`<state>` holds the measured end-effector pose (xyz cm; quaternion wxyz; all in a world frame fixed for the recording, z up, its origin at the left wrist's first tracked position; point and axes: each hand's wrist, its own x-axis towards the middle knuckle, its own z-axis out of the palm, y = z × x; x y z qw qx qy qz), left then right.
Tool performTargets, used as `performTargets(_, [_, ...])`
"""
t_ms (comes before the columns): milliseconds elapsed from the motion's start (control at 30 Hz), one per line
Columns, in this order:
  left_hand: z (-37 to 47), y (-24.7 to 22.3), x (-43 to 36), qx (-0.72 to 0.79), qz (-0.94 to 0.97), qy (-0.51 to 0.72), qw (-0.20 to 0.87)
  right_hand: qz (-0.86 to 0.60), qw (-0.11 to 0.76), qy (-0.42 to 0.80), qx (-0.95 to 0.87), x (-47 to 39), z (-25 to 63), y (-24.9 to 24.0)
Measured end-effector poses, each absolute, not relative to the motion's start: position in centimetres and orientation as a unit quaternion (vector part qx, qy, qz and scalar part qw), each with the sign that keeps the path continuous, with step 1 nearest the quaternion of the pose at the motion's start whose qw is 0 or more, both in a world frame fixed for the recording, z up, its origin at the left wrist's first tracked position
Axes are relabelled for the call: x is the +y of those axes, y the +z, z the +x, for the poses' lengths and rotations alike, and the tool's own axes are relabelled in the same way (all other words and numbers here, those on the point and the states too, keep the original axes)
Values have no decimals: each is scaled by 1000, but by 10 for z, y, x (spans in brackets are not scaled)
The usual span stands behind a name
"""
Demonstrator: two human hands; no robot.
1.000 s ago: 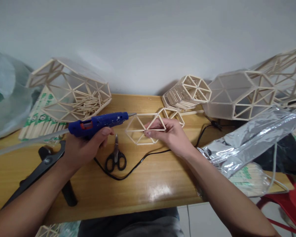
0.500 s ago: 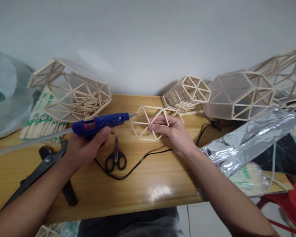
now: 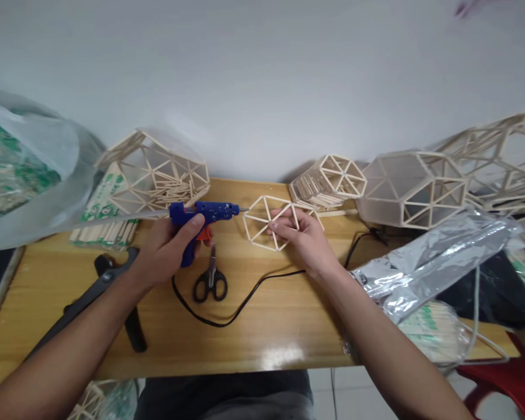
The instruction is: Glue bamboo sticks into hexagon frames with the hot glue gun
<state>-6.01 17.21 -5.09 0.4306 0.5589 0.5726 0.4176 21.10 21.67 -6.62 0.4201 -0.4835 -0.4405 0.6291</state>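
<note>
My left hand point(image 3: 164, 248) is wrapped round a blue hot glue gun point(image 3: 216, 212) with a red trigger. A long pale glue stick point(image 3: 114, 220) sticks out of its back end. The gun's metal nozzle points right, close to the upper left edge of a hexagonal wooden stick frame point(image 3: 266, 201); whether they touch I cannot tell. My right hand point(image 3: 304, 236) pinches that frame near its middle, where the spokes meet. Part of the frame is hidden behind my fingers. Black-handled scissors point(image 3: 210, 286) lie on the table below the gun.
A stack of stick hexagons point(image 3: 328, 178) leans at the wall. Left of it, a larger stick structure point(image 3: 153, 169) holds loose sticks. More covered structures point(image 3: 394, 186), silver wrapping point(image 3: 433, 262) and packed sticks point(image 3: 433, 332) stand right. A black cable point(image 3: 245, 303) crosses the wooden table point(image 3: 262, 344).
The view has shifted a little. The glue gun now sits more level, its red trigger showing, with its nozzle by the frame's upper left edge. My right hand keeps hold of the frame.
</note>
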Motion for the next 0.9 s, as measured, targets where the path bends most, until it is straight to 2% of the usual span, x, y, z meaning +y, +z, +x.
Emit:
performTargets(167, [-56, -37, 149, 656, 510, 322, 453, -488, 441, 634, -407, 222, 213, -66])
performTargets(300, [-51, -55, 128, 681, 402, 283, 543, -489, 456, 635, -388, 224, 214, -65])
performTargets(400, [-49, -66, 125, 699, 376, 269, 545, -482, 464, 634, -388, 225, 214, -66])
performTargets(467, [-49, -65, 124, 719, 424, 257, 487, -478, 468, 634, -389, 225, 214, -67])
performTargets(633, [-65, -42, 106, 759, 559, 201, 267, -474, 463, 640, -389, 225, 215, -66])
performTargets(800, [-133, -20, 70, 876, 473, 69, 60, -471, 460, 640, -396, 225, 216, -65])
performTargets(900, [-179, -21, 53, 895, 443, 20, -57, -472, 462, 636, -400, 224, 215, -66])
